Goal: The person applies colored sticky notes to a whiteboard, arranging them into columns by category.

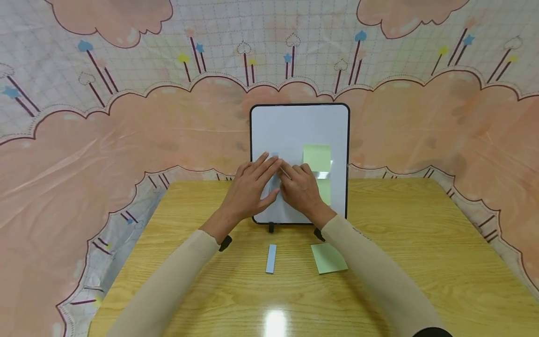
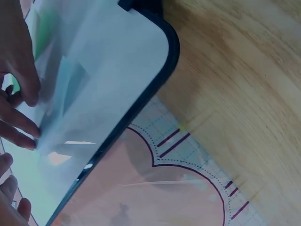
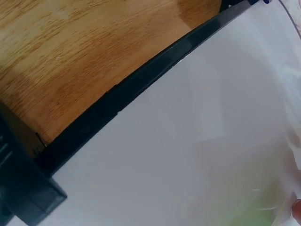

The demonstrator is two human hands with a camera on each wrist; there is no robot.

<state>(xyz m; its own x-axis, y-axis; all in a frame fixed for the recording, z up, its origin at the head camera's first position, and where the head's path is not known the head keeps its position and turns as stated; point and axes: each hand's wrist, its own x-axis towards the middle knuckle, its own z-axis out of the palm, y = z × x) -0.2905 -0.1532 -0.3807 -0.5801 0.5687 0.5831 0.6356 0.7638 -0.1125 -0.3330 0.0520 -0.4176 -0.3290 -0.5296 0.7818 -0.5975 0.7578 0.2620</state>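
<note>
My left hand (image 1: 255,187) rests against the left half of a small white board (image 1: 278,124), its fingers extended. Close beside it, my right hand (image 1: 300,187) reaches the board too, one finger pointing toward the left fingertips and the others bent; whether it pinches anything is hidden. A pale blue strip (image 1: 274,154) shows on the board just above the left fingers. To the right are two light green sticky notes, an upper note (image 1: 317,158) and a lower note (image 1: 324,192) partly covered by my right hand. In the left wrist view, fingers (image 2: 21,132) touch the board.
The black-framed board stands upright on small black feet (image 1: 271,228) on a wooden table (image 1: 202,290). In front of it lie another blue strip (image 1: 271,259) and a green note (image 1: 329,258) beside my right sleeve. A patterned cloth (image 1: 202,131) hangs behind.
</note>
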